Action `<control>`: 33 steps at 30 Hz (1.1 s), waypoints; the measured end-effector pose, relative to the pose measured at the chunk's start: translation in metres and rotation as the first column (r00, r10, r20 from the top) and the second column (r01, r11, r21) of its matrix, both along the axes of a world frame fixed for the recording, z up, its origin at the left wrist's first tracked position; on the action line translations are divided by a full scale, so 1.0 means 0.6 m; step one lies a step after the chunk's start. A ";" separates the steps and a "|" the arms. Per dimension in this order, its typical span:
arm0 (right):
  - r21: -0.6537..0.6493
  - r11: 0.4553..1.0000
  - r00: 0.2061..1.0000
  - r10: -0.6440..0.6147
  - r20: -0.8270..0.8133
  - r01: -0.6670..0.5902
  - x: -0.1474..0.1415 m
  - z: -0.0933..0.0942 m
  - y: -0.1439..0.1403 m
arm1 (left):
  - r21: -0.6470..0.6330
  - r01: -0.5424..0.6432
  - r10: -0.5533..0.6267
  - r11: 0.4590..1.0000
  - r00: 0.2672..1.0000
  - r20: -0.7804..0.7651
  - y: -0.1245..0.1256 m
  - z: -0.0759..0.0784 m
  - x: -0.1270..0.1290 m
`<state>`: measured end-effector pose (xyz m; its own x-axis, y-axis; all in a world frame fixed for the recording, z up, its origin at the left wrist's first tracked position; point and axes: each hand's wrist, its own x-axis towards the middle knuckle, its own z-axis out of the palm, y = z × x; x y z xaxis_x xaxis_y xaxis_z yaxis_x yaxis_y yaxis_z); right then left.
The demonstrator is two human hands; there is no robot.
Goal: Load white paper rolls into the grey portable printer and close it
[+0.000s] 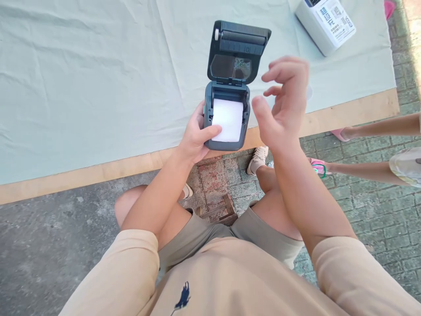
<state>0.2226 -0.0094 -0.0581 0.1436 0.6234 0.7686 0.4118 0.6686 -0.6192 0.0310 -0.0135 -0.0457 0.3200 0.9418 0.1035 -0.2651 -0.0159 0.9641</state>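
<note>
The left hand (194, 136) grips the printer (226, 114) at the bench (98, 87) edge, lid raised, paper roll (227, 119) inside. The right hand (283, 103) hovers beside it, fingers loose, holding nothing.

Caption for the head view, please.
Left hand grips an open label printer loaded with a white paper roll; right hand hovers open beside it.

Open grey printer (226, 118), white roll inside

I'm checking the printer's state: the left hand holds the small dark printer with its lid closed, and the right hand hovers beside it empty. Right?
Not quite. The head view shows the lid open, with a white paper roll inside the printer. The left hand does hold it, and the right hand hovers beside it, empty.
</note>
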 end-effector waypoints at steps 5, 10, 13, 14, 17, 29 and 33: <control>-0.054 0.957 0.933 0.265 -0.243 -0.286 -0.005 0.019 0.010 | 0.078 0.043 -0.038 0.996 0.997 -0.067 0.001 -0.009 -0.009; -0.115 0.930 0.863 0.272 -0.426 -0.350 -0.008 0.028 0.006 | 0.084 0.081 -0.077 0.993 0.996 -0.046 0.023 -0.025 -0.018; -0.191 0.868 0.841 0.355 -0.408 -0.459 -0.007 0.012 0.009 | 0.080 0.094 -0.091 0.992 0.995 -0.042 0.025 -0.018 -0.016; -0.232 0.837 0.836 0.388 -0.387 -0.495 -0.008 0.006 0.010 | 0.071 0.100 -0.098 0.992 0.995 -0.032 0.022 -0.012 -0.014; -0.346 0.750 0.819 0.457 -0.346 -0.564 -0.010 -0.005 0.013 | 0.011 0.128 -0.128 0.992 0.991 0.048 0.011 0.005 -0.006; -0.373 0.737 0.824 0.474 -0.311 -0.565 0.003 0.006 0.004 | -0.109 -0.002 0.024 0.994 0.980 0.198 0.004 0.014 0.012; -0.369 0.744 0.830 0.507 -0.233 -0.557 0.021 0.019 -0.007 | -0.137 -0.016 0.037 0.990 0.987 0.155 0.003 0.021 0.017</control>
